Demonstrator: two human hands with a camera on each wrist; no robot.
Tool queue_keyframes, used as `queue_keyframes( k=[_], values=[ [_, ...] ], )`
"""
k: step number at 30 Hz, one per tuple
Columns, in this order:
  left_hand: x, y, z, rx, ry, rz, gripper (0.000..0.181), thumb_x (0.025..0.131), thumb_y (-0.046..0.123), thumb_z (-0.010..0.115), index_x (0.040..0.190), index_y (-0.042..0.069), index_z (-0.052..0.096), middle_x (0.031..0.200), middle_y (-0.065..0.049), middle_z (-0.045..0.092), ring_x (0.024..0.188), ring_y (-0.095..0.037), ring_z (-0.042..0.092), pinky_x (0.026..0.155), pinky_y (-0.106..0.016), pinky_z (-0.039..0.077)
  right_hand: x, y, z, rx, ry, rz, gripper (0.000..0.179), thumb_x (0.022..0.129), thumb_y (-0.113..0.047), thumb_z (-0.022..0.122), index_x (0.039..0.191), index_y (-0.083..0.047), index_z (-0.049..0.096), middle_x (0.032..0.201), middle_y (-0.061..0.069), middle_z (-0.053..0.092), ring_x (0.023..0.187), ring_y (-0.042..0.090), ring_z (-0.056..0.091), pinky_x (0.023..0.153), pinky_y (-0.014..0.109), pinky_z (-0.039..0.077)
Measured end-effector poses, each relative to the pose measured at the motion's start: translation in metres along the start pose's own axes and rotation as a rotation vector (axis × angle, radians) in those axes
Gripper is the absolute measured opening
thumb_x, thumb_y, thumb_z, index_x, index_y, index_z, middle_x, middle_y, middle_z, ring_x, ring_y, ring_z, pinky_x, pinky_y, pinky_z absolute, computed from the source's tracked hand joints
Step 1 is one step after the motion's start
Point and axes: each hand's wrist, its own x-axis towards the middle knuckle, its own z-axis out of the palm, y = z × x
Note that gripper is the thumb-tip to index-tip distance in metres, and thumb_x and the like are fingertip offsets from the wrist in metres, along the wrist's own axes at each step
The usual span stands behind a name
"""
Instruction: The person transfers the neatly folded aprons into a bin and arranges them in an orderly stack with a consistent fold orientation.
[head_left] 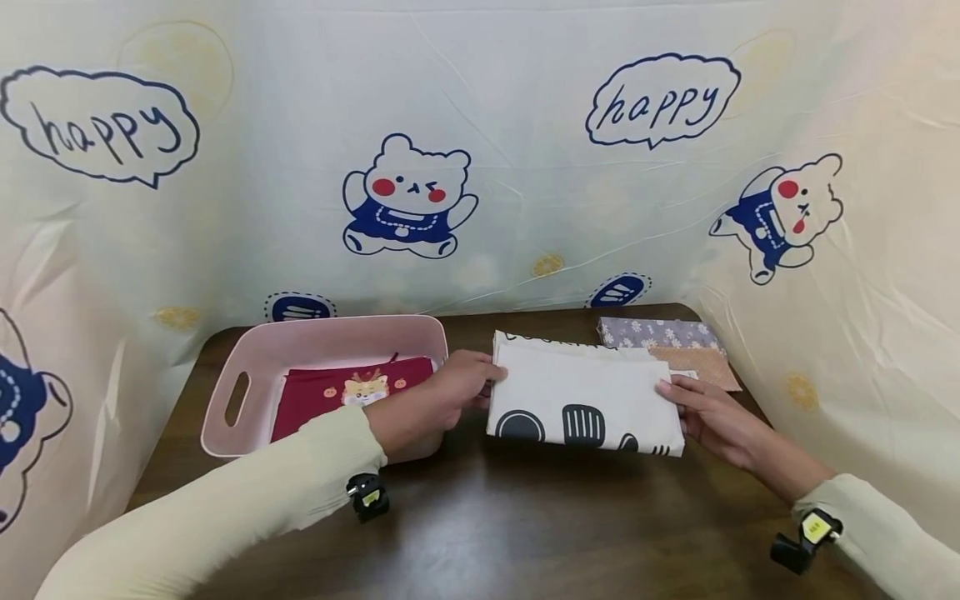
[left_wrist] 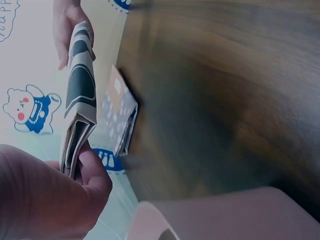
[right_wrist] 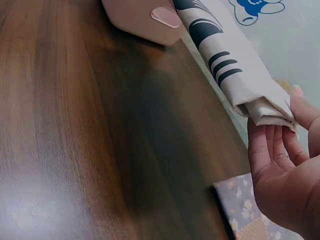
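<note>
A folded white cloth (head_left: 581, 392) with dark kitchen-utensil prints is held up above the table between both hands. My left hand (head_left: 465, 383) pinches its left end, thumb and fingers on opposite faces; the layered folds show in the left wrist view. At the other end my right hand (head_left: 712, 417) grips the cloth, with the thumb on one face and the fingers beneath, as the right wrist view shows. Left of the cloth stands a pink plastic basket (head_left: 251, 354), with a folded dark red cloth (head_left: 315, 396) bearing a cartoon animal inside.
A folded purple floral cloth with an orange patch (head_left: 656, 333) lies at the table's back right, behind my right hand. The brown wooden table (head_left: 525, 525) spreads out in front. Printed curtains (head_left: 525, 167) hang close behind and at both sides.
</note>
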Motion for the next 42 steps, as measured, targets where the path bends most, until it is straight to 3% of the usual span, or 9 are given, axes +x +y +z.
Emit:
queue_keyframes(
  k=[7, 17, 28, 34, 42],
  values=[
    [-0.011, 0.002, -0.017, 0.033, -0.001, -0.021, 0.037, 0.102, 0.013, 0.059, 0.135, -0.003, 0.058, 0.115, -0.018, 0.066, 0.092, -0.023, 0.062, 0.084, -0.032, 0.058, 0.006, -0.005, 0.011, -0.006, -0.068, -0.017, 0.021, 0.109, -0.022, 0.049, 0.128, -0.013, 0.054, 0.113, -0.004, 0.073, 0.100, 0.009, 0.072, 0.085, 0.029, 0.060],
    [-0.020, -0.002, -0.038, 0.029, 0.013, -0.024, 0.035, 0.103, 0.013, 0.058, 0.134, -0.003, 0.059, 0.106, -0.013, 0.065, 0.084, -0.021, 0.058, 0.077, -0.028, 0.055, 0.014, -0.009, 0.028, -0.013, -0.091, 0.010, 0.044, 0.108, -0.018, 0.051, 0.145, 0.002, 0.037, 0.121, -0.003, 0.069, 0.105, 0.012, 0.069, 0.092, 0.030, 0.058],
    [-0.029, -0.005, -0.061, 0.043, 0.016, -0.035, 0.042, 0.103, 0.016, 0.059, 0.141, -0.001, 0.054, 0.126, -0.018, 0.062, 0.101, -0.026, 0.065, 0.098, -0.041, 0.057, 0.023, -0.014, 0.050, 0.010, -0.100, 0.019, 0.046, 0.106, -0.016, 0.055, 0.146, 0.002, 0.040, 0.120, -0.002, 0.070, 0.104, 0.012, 0.071, 0.092, 0.031, 0.059],
    [-0.038, -0.004, -0.075, 0.073, 0.016, -0.065, 0.047, 0.103, 0.020, 0.060, 0.144, 0.001, 0.051, 0.133, -0.019, 0.060, 0.110, -0.029, 0.065, 0.095, -0.038, 0.059, 0.030, -0.016, 0.064, 0.004, -0.106, 0.019, 0.056, 0.105, -0.017, 0.057, 0.150, 0.005, 0.033, 0.121, -0.002, 0.068, 0.105, 0.012, 0.070, 0.092, 0.030, 0.058],
    [-0.047, -0.005, -0.091, 0.059, 0.015, -0.063, 0.049, 0.104, 0.017, 0.056, 0.148, -0.002, 0.044, 0.135, -0.022, 0.058, 0.104, -0.027, 0.066, 0.088, -0.034, 0.060, 0.039, -0.020, 0.081, 0.024, -0.108, 0.012, 0.054, 0.104, -0.014, 0.058, 0.149, 0.005, 0.034, 0.121, 0.000, 0.067, 0.106, 0.013, 0.069, 0.092, 0.030, 0.057]
  ],
)
